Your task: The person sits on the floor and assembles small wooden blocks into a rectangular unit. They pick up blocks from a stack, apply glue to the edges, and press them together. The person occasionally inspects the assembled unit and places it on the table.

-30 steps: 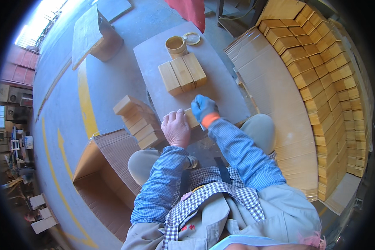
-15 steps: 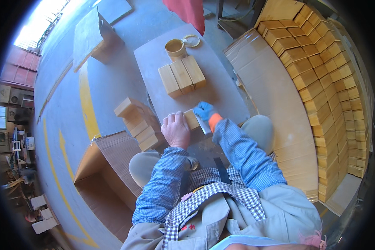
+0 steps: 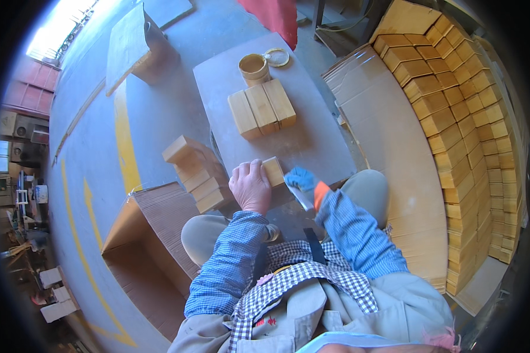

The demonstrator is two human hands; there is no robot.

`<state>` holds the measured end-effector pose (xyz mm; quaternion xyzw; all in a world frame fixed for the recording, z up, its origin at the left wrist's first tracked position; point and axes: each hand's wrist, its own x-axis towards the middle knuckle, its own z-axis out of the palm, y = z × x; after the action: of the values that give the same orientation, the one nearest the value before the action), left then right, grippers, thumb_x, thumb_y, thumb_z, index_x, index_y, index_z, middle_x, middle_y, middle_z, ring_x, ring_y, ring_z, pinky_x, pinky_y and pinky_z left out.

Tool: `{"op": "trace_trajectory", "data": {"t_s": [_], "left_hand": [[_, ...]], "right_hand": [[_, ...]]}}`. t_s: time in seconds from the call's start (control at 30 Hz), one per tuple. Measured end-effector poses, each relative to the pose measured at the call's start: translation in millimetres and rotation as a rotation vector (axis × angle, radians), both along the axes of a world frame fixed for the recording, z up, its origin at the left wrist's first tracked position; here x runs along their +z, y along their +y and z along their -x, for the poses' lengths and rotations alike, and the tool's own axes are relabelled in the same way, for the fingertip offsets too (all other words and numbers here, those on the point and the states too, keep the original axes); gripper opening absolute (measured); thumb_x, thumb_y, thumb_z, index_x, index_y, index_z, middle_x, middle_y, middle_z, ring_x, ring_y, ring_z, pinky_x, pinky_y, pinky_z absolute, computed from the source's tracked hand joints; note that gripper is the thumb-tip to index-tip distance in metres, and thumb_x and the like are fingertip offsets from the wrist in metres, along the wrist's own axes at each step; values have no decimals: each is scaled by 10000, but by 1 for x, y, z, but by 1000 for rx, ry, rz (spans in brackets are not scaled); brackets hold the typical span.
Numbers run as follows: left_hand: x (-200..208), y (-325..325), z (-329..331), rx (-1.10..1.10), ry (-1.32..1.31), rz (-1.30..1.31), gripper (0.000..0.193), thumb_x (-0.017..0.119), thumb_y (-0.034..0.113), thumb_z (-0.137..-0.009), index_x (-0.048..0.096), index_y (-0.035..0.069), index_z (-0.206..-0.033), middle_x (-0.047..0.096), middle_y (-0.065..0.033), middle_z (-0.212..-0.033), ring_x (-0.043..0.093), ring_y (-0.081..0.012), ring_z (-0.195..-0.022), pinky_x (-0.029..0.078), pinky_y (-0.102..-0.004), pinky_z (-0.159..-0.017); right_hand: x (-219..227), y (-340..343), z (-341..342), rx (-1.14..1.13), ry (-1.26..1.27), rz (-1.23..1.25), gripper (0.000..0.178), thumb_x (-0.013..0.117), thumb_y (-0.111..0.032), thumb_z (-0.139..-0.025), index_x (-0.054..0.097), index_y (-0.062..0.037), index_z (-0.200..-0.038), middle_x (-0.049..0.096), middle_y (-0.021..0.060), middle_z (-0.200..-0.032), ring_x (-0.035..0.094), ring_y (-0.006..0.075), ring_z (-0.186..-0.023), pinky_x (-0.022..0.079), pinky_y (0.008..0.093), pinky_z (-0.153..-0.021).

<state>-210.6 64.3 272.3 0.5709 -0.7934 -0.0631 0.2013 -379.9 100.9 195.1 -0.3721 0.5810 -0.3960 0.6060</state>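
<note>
Workshop floor (image 3: 94, 141) around a low grey table (image 3: 321, 129), with a wooden block (image 3: 273, 172) at its near edge.
Bare and half curled, the left hand (image 3: 251, 183) holds the block's left part, fingers bent over it. Just right of the block, the blue-gloved right hand (image 3: 301, 179), slightly blurred, is closed on a thin white strip (image 3: 304, 200). Farther up the table, three blocks (image 3: 262, 109) sit side by side before an open tin (image 3: 254, 72); more blocks (image 3: 197, 170) are stacked left of the table.

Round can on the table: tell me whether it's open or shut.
Open: the uncovered can shows its inside; a round disc lies beside it.
</note>
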Motion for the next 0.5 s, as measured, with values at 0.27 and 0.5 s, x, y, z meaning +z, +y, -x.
{"op": "trace_trajectory", "data": {"t_s": [0.27, 0.5], "left_hand": [[0, 0, -2, -19, 31, -15, 180, 601, 244, -961, 690, 146, -1083, 663, -65, -1045, 594, -302, -1050, 451, -457, -920], [-2, 2, -5, -7, 80, 3, 254, 565, 273, -1001, 675, 142, -1190, 669, -91, -1163, 572, -316, -1137, 452, -454, -978]], "right_hand": [[-18, -30, 7, -120, -158, -37, 187, 629, -255, -975, 655, -84, -904, 630, 70, -820, 629, 188, -651, 527, 346, -591], [4, 77, -24, 286, 256, -88, 210, 728, -272, -913, 682, -68, -900, 647, 38, -794, 602, 140, -812, 508, 325, -758]]}}
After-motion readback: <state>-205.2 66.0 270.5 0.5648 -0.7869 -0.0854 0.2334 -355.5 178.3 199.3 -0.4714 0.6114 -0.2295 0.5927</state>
